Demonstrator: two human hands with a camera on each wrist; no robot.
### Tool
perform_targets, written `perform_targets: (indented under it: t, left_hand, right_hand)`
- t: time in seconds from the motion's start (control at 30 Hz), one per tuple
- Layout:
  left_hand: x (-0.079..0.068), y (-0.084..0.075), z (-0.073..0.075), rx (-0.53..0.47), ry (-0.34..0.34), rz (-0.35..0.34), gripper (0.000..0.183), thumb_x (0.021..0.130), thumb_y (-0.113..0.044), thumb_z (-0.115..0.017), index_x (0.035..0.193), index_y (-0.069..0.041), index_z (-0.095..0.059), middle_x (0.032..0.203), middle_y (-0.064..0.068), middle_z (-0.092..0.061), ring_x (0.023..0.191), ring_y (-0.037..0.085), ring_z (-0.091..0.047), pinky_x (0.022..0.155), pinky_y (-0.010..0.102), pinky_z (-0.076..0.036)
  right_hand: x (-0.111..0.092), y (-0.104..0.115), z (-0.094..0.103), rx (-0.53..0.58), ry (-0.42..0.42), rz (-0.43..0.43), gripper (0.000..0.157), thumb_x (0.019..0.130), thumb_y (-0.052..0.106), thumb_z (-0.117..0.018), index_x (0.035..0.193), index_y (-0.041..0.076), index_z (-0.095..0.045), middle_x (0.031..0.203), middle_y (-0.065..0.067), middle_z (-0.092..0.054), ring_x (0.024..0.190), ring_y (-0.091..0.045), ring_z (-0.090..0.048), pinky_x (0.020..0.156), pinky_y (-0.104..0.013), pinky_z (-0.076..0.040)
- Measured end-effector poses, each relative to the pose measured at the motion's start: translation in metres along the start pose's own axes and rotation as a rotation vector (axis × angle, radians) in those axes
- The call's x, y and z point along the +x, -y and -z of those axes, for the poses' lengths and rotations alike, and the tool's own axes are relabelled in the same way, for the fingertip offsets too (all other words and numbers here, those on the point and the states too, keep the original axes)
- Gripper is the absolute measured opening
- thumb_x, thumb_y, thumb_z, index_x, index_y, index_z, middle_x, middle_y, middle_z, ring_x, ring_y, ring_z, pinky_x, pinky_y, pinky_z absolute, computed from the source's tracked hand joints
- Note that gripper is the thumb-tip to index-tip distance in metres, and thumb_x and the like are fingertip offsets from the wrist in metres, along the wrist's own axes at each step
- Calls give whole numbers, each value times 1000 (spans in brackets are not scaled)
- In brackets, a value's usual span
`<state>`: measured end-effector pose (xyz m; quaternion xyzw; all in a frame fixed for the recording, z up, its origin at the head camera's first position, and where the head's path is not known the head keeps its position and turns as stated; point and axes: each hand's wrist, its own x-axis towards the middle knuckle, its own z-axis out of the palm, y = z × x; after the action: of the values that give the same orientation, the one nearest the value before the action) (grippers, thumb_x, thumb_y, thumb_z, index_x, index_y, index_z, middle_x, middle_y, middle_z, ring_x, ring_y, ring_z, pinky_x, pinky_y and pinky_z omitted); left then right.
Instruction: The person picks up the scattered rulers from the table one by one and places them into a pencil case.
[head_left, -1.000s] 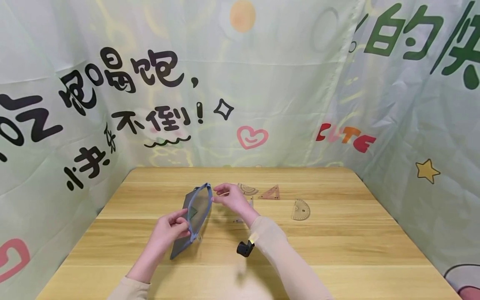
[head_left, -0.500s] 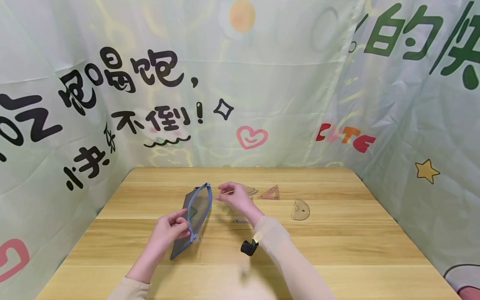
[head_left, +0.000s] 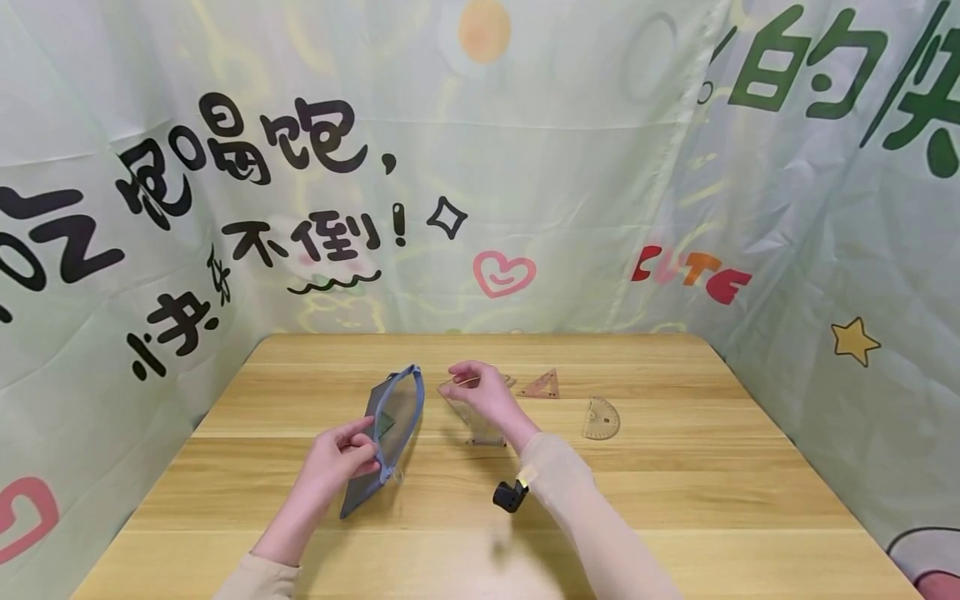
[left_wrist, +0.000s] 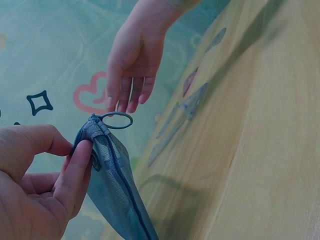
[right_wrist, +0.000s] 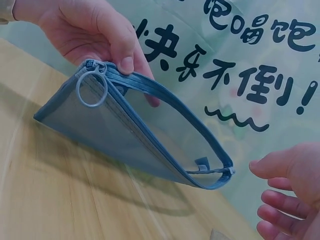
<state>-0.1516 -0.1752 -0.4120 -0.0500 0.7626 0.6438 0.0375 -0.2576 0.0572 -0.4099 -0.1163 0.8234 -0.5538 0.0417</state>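
Observation:
My left hand (head_left: 337,454) pinches the rim of a blue zippered mesh pouch (head_left: 408,429), which stands tilted on the table with its mouth unzipped. In the left wrist view, thumb and fingers grip it near one zipper end, close to a ring pull (left_wrist: 117,120). Through its mouth shows a small dark tab (right_wrist: 202,164). My right hand (head_left: 491,396) hovers right of the pouch, fingers loosely bent, apart from it; nothing shows in its grasp in the right wrist view. Below it lies a clear drawing piece (head_left: 487,442), partly hidden by hand and wrist.
On the wooden table (head_left: 675,500), a reddish set square (head_left: 543,386) lies behind the right hand and a clear protractor (head_left: 602,418) farther right. A black wrist camera (head_left: 510,497) hangs beneath the right forearm. Printed curtains (head_left: 570,192) enclose the table's back and sides.
My right hand has drawn away from the pouch's far rim toward the right, uncovering part of the clear piece on the table. The left hand and pouch have stayed in place.

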Motion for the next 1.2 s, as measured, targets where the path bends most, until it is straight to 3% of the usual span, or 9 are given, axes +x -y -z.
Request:
perform_targets:
  t: [0.3, 0.57, 1.2]
  left_hand:
    - [0, -1, -1, 6, -6, 12, 55, 89, 4, -57, 142, 9, -44, 87, 1, -54, 76, 7, -60, 71, 17, -60]
    - [0, 1, 1, 1, 1, 10, 55, 89, 4, -57, 142, 9, -44, 88, 0, -52, 77, 8, -60, 71, 18, -60]
    - [0, 1, 2, -2, 2, 15, 57, 88, 4, -57, 143, 9, -43, 87, 0, -50, 78, 8, -59, 71, 18, -60]
  right_hand:
    - [-1, -8, 11, -85, -42, 22, 36, 89, 16, -72, 124, 7, -64, 119, -16, -66, 107, -29, -62, 90, -39, -57]
    - [-2, -15, 20, -100, -99, 35, 40, 88, 14, -72, 126, 8, -63, 115, -11, -67, 107, -27, -63, 91, -38, -58]
    - [-13, -31, 49, -167, -199, 50, 48, 86, 22, -75, 130, 9, -61, 114, -13, -68, 105, -27, -63, 91, -42, -56]
